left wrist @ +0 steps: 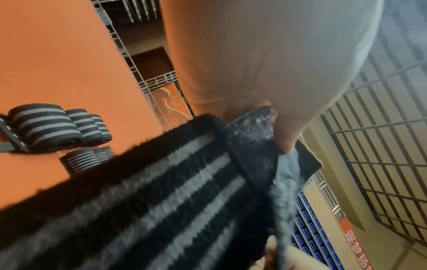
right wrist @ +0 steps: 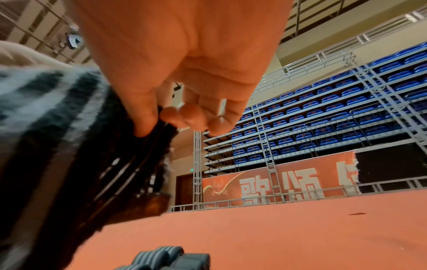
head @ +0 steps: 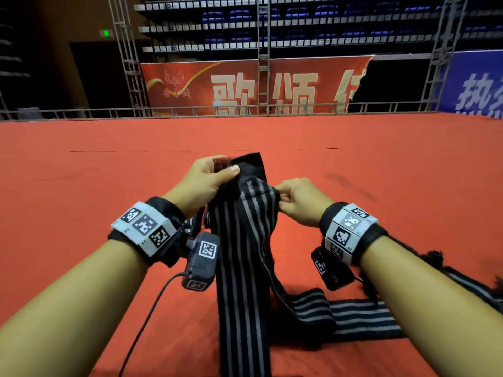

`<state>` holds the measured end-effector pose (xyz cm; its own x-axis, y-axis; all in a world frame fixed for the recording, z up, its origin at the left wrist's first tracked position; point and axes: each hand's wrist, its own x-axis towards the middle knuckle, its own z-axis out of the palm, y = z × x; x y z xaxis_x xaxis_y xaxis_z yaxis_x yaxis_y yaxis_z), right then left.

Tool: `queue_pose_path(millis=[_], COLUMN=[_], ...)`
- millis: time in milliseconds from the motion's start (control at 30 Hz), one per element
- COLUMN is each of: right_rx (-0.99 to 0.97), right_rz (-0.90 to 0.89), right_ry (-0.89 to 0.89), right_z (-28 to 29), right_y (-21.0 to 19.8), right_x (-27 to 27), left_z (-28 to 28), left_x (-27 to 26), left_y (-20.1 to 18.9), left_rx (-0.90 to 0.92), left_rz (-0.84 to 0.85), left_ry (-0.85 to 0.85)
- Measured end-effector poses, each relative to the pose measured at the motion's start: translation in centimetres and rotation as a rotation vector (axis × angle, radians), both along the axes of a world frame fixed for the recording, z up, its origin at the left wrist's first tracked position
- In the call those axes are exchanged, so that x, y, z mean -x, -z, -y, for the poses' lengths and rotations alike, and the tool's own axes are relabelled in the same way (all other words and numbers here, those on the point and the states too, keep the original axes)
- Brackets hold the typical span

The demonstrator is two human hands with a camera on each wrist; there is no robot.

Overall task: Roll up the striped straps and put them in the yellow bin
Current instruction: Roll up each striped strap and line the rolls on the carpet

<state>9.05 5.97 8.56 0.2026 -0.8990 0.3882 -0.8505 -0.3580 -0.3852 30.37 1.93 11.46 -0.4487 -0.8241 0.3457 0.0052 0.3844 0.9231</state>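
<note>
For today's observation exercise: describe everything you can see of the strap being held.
The strap is a long black woven band with grey lengthwise stripes and a plain black tab at its top end. The left hand grips that tab; the right hand pinches the folded edge beside it. It hangs unrolled, its tail lying on the red surface.

Both forearms reach forward side by side, the left hand (head: 202,180) raised with thumb pressed over curled fingers in a pinch, the right hand (head: 299,201) slightly lower, fingertips (right wrist: 184,117) bunched in a pinch.

Left hand (left wrist: 254,64) pinches striped strap (left wrist: 161,201); rolled straps (left wrist: 57,129) beside.
</note>
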Motion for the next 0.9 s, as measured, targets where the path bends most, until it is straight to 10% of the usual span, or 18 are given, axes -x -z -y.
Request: queue_pose_path(millis=[333,633,900], right_rx=[-0.217,0.044,0.193], right_rz=[-0.071,0.484,0.477], right_ry=[0.813,0.021,-0.003], right_z=[0.1,-0.8,-1.2], right_y=[2.8,-2.2,-5.9], right_x=[7.1,-0.1,-4.2], left_z=[0.7,-0.5,-2.3], left_x=[0.6,1.7,1.1], left_y=[0.3,-0.6,-1.8], left_rx=[0.073,0.145,0.089], left_rz=[-0.062,-0.026,-0.095], left_ry=[-0.134,-0.141,-0.111])
